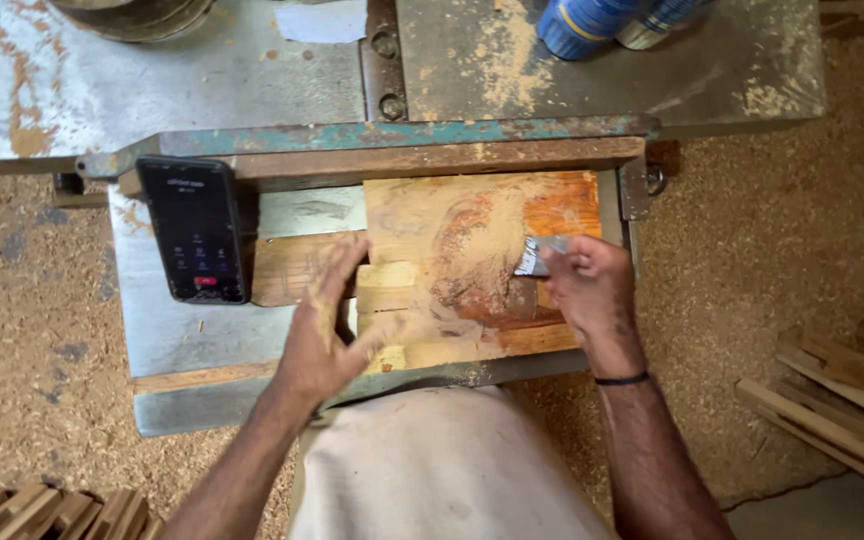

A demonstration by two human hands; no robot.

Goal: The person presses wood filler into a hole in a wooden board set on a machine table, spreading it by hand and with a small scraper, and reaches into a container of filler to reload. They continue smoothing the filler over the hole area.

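On a dusty metal table (182,330) amid sawdust floor (752,250), left hand (327,335) flat on board (482,260), right hand (587,290) gripping brush (537,257).

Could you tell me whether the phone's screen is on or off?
On. The phone leans against the wooden rail, its dark screen showing faint icons and a red button near the bottom.

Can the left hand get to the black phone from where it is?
Probably yes. The left hand lies flat on the wooden board, and the phone leans just beside it with nothing between them.
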